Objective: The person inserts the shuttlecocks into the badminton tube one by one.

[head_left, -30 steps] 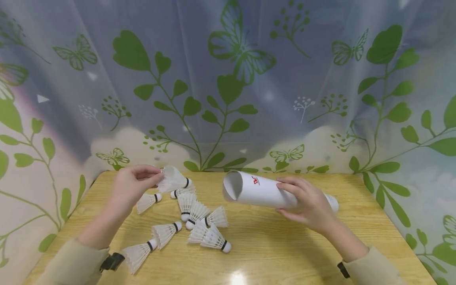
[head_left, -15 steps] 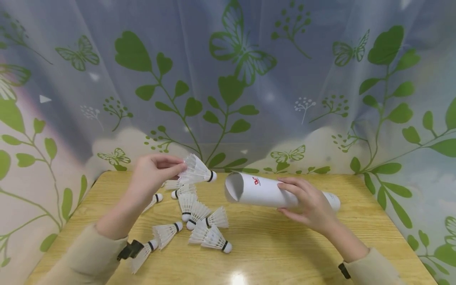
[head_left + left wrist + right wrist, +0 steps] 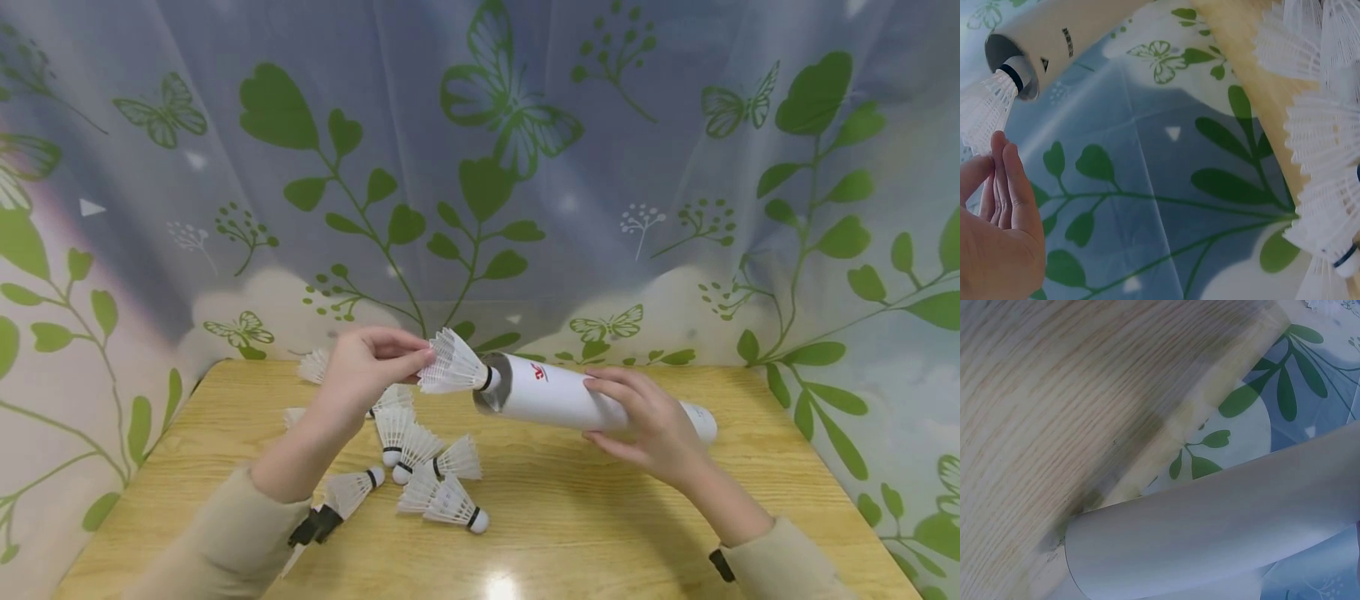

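A white shuttlecock (image 3: 454,363) with a black band is pinched at its skirt rim by my left hand (image 3: 375,371). Its cork end sits within the mouth of a white tube (image 3: 558,396), as the left wrist view also shows, where the tube (image 3: 1060,37) and the shuttlecock (image 3: 991,103) meet above my left hand (image 3: 1004,225). My right hand (image 3: 648,425) grips the tube around its middle, its open end pointing left and tilted slightly up. In the right wrist view the tube's other end (image 3: 1197,531) lies near the table edge.
Several loose shuttlecocks (image 3: 408,454) lie on the wooden table (image 3: 570,533), left of centre, some overlapping and some partly behind my left arm. A patterned curtain (image 3: 525,250) hangs behind the table's far edge and down both sides.
My left hand has lifted the shuttlecock from above the pile and carried it right, its cork end now entering the tube mouth. The right hand and tube have barely moved.
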Tool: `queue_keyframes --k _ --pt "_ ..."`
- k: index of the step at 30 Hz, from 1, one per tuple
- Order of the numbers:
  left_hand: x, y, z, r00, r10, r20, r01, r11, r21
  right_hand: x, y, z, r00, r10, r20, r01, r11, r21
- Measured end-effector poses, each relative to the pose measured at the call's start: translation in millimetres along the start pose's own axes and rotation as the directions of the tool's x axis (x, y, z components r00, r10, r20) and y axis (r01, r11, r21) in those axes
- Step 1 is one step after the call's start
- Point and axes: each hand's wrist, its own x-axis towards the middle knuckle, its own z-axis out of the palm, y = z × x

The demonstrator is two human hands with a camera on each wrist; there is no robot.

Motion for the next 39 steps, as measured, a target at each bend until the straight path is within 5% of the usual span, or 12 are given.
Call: queue_keyframes --k 15,25,39 --pt "-2.7 -10.6 28.5 0.998 0.046 -0.045 -0.042 0.996 0.077 3.8 -0.6 4.6 0.997 -0.05 -0.067 0.052 0.998 0.022" --pt "-2.4 -15.5 39.4 0.987 0.157 -0.04 -0.152 0.983 0.106 6.1 -3.8 7.6 0.997 -0.056 -0.052 0.057 0.998 0.02" --pt "-0.7 -17.8 38.6 0.993 0.114 -0.043 -0.108 0.987 0.121 4.4 -5.6 7.3 1.0 -0.015 -0.018 0.015 1.0 0.004"
